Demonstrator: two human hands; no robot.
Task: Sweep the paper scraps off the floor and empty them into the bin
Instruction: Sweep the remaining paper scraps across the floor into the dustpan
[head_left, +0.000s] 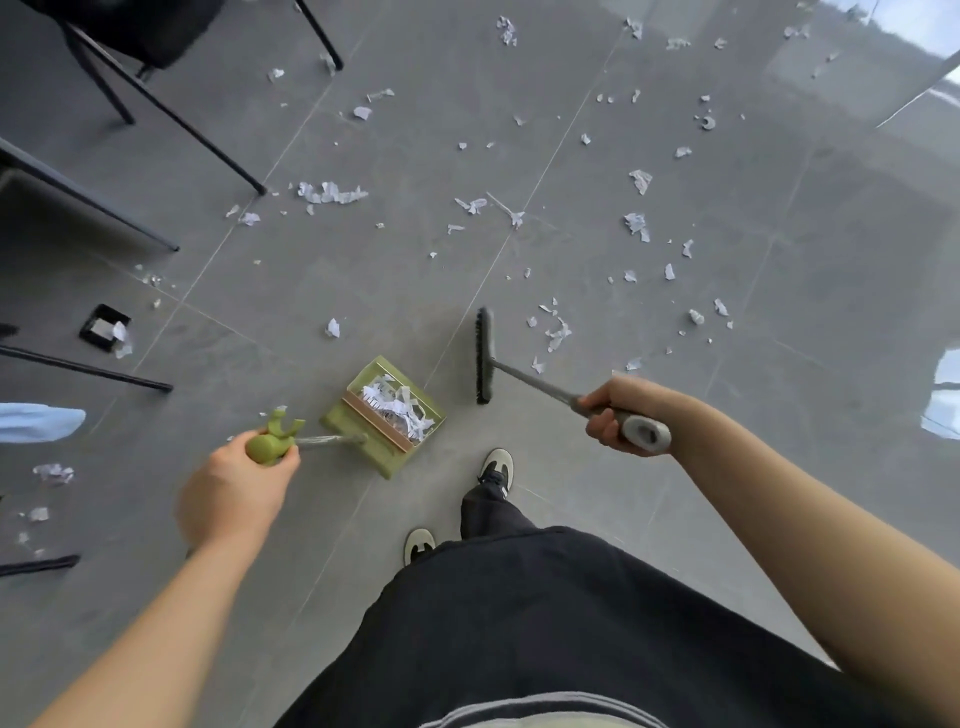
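My left hand (239, 480) grips the green handle of a long-handled green dustpan (387, 415), which rests on the grey tiled floor and holds a heap of white paper scraps. My right hand (618, 418) grips the grey handle of a broom whose dark brush head (484, 356) stands just right of the dustpan, bristles facing left. Several white paper scraps (556, 332) lie scattered over the floor ahead and to the right, with more scraps (330, 193) near the chair legs. No bin is in view.
Black chair and table legs (171, 111) cross the upper left. A small black square floor box (104, 327) sits at the left with paper by it. My two shoes (496, 467) stand just behind the dustpan. Bright glare marks the right edge.
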